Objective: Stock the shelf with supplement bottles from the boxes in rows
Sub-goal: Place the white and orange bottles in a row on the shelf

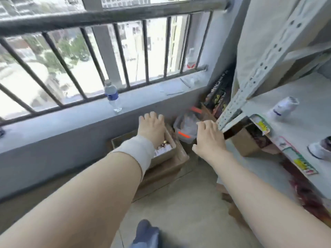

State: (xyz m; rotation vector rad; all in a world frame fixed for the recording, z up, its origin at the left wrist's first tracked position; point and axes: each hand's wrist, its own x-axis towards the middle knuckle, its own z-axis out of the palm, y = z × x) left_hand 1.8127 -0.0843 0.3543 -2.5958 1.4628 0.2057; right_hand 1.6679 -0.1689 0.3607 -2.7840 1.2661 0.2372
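— Where are the supplement bottles seen?

— A batch of small bottles (161, 149) is packed in an open cardboard box (169, 154) on the floor, below the window ledge (143, 99). The box is set on a flatter carton (170, 170). More stock is found on the shelf (300, 126) at the right. A tipped bottle (283, 107) lies on its side toward the far end, and a second bottle (320, 147) is cut off by the right edge of the view.

— How are the hands placed?

— The left hand (152, 126), its wrist wrapped in a pale bandage (138, 151), is held over the far part of the box. Its fingers are kept close together and bent downward. Their tips are hidden, so whether anything is gripped cannot be told. The right hand (209, 138) is stretched out near the shelf's front corner, above a clear plastic tub (187, 127) with orange clips. Its fingers are loosely apart, the thumb is spread, and nothing is seen in it.

— What else is noted?

— A water bottle (112, 95) is stood on the ledge by the dark railing (107, 17). Yellow-and-green labels (261, 125) are fixed along the shelf edge, and a brown box (247, 142) is tucked beneath the shelf.
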